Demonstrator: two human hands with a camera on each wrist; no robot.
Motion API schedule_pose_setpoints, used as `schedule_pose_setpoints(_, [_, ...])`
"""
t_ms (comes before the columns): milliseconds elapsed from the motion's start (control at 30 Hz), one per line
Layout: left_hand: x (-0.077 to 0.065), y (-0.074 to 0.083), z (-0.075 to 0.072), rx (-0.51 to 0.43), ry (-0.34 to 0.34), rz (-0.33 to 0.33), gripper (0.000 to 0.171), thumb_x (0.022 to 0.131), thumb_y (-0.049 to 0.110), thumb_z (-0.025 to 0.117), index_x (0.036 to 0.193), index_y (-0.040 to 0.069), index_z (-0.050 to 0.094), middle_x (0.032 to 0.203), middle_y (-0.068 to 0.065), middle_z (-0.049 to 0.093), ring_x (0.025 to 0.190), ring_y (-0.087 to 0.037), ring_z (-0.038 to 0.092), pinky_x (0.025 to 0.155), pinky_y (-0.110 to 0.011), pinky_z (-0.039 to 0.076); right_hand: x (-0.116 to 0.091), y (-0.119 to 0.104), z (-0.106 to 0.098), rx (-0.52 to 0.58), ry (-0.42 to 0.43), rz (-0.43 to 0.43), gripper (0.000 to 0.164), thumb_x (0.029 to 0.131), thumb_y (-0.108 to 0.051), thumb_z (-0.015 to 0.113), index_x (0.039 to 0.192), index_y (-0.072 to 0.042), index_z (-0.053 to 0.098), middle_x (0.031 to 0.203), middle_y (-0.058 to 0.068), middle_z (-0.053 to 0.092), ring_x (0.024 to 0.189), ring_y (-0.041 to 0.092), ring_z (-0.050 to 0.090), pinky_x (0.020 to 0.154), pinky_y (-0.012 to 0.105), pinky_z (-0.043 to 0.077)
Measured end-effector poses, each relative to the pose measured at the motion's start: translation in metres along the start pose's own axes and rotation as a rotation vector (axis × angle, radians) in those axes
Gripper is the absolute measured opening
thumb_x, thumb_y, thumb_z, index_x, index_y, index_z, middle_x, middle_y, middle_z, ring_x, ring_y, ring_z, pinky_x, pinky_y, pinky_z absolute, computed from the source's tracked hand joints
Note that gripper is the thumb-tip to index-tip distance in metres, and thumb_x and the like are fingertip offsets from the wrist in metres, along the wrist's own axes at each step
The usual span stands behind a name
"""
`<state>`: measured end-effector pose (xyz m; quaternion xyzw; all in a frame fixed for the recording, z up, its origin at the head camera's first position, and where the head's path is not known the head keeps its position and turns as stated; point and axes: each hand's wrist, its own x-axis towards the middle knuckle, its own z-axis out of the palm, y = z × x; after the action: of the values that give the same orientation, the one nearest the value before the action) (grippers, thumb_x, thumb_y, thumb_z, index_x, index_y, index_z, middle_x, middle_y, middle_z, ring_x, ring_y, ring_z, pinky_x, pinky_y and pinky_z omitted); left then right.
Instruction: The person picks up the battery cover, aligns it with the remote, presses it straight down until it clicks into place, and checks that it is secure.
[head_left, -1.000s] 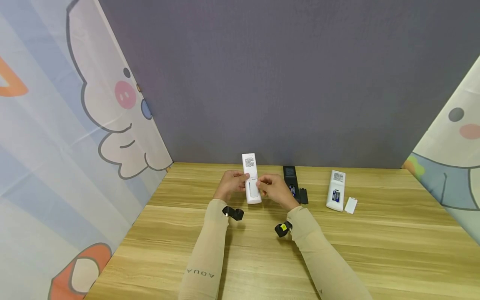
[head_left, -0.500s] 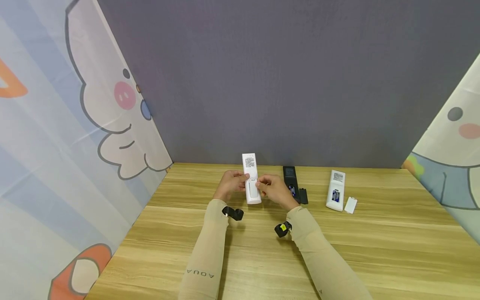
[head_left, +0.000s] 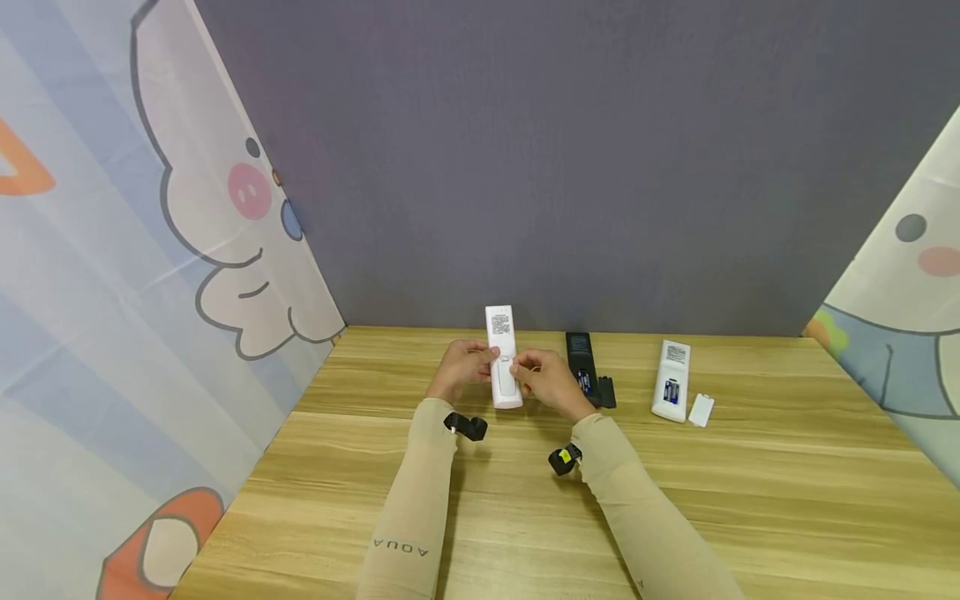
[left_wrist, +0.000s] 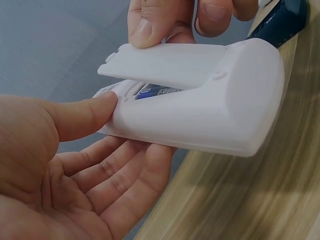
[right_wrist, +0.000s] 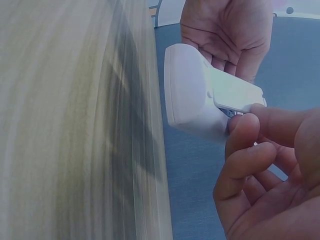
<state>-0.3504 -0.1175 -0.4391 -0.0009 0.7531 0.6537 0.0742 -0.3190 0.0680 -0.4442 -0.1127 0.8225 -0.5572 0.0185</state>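
Observation:
My left hand (head_left: 461,367) holds a white remote control (head_left: 501,337) back side up, thumb on its near edge and fingers beneath. Its battery cover (left_wrist: 165,62) sits at a slant, the lower end against the remote's rounded end and the other end raised. A blue battery (left_wrist: 155,92) shows in the gap under the cover. My right hand (head_left: 549,379) pinches the raised part of the cover by its edge, as the right wrist view shows.
On the wooden table (head_left: 510,517), right of my hands, lies a black remote (head_left: 581,352) with batteries exposed, its black cover (head_left: 607,392) beside it. Farther right are another white remote (head_left: 673,367), batteries exposed, and its white cover (head_left: 701,410). A grey panel (head_left: 570,167) stands behind.
The dark gap along the cover's left edge has narrowed in the head view. The held remote has shifted very slightly; both hands keep their hold.

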Motion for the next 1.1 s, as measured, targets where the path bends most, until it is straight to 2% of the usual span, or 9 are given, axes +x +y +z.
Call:
schedule_pose_setpoints(167, [-0.0004, 0.0009, -0.0003, 0.007, -0.003, 0.005, 0.030, 0.100, 0.018, 0.067, 0.120, -0.005, 0.067, 0.096, -0.012, 0.074, 0.071, -0.015, 0.068, 0.080, -0.042, 0.062, 0.0003, 0.0002, 0.0007, -0.004, 0.004, 0.012, 0.009, 0.100, -0.012, 0.066, 0.100, -0.005, 0.072, 0.088, 0.014, 0.066, 0.076, 0.038, 0.063, 0.057, 0.026, 0.047])
schedule_pose_setpoints(433, [-0.0002, 0.0024, -0.0009, 0.009, -0.003, 0.014, 0.029, 0.100, 0.017, 0.068, 0.118, -0.006, 0.066, 0.094, -0.012, 0.074, 0.069, -0.015, 0.068, 0.076, -0.039, 0.062, 0.0008, 0.0000, 0.0001, -0.016, 0.003, 0.008, 0.007, 0.099, -0.011, 0.067, 0.099, -0.006, 0.071, 0.090, 0.019, 0.067, 0.074, 0.035, 0.064, 0.057, 0.027, 0.048])
schedule_pose_setpoints(700, [-0.0015, 0.0023, -0.0001, 0.007, 0.000, 0.019, 0.028, 0.100, 0.016, 0.068, 0.118, -0.005, 0.066, 0.093, -0.011, 0.073, 0.070, -0.016, 0.068, 0.070, -0.034, 0.062, 0.0002, -0.0004, 0.0013, -0.017, 0.012, 0.015, 0.005, 0.097, -0.010, 0.071, 0.096, -0.005, 0.071, 0.085, 0.010, 0.066, 0.076, 0.036, 0.066, 0.065, 0.038, 0.058])
schedule_pose_setpoints(1100, [-0.0019, 0.0042, 0.0001, 0.004, 0.003, 0.006, 0.031, 0.099, 0.016, 0.068, 0.121, -0.006, 0.064, 0.093, -0.012, 0.073, 0.071, -0.016, 0.069, 0.072, -0.035, 0.063, -0.0020, -0.0022, 0.0025, -0.027, 0.034, 0.040, 0.008, 0.096, -0.012, 0.072, 0.096, -0.004, 0.072, 0.085, 0.010, 0.065, 0.076, 0.036, 0.066, 0.063, 0.036, 0.057])
